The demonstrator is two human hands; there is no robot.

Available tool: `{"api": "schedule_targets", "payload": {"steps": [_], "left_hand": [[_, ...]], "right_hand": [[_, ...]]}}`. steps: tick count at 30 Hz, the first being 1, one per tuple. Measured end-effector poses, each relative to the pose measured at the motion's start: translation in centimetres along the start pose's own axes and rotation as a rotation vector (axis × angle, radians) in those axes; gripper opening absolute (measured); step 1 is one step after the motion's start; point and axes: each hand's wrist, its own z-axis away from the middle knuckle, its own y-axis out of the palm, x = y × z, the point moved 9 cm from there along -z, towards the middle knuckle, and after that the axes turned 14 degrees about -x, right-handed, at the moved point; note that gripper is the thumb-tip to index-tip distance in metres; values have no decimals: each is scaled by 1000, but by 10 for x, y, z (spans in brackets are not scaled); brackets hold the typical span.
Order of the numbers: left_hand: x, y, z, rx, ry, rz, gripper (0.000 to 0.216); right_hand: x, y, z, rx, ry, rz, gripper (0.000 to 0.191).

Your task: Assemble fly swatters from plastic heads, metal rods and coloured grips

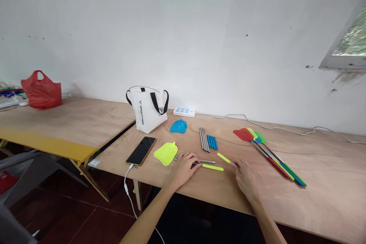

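My left hand (186, 166) rests low over the table with its fingers closed on a thin metal rod that has a yellow handle grip (213, 167) on its end. A second, bare metal rod (208, 161) passes by the same fingers. Between thumb and fingers of my right hand (244, 175) is one end of a loose yellow handle grip (223, 157), its other end pointing away to the left. Left of my left hand lies a yellow fly swatter head (166, 153). Farther back are a blue swatter head (178, 126), several metal rods (204, 140) and several blue handle grips (212, 142).
Assembled fly swatters (278, 163) in several colours lie at the right. A phone (141, 151) on a white cable, a white bag (150, 110) and a power strip (184, 112) stand left and behind. A red plastic bag (42, 92) sits on the neighbouring table.
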Motion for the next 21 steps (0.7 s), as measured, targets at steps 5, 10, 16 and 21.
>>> {"api": "schedule_targets", "payload": {"steps": [5,10,16,21], "left_hand": [[1,-2,0,-16,-14,-11,11],[10,1,2,-35,-44,-100,22],[13,4,3,-25,-25,-141,22],[10,5,3,-9,-5,-122,22]], "right_hand": [[1,-2,-2,2,53,-44,46],[-9,-7,-2,-35,225,-47,51],[-11,-3,1,-19,259,-133,50],[-12,-3,1,-27,286,-155,50]]}}
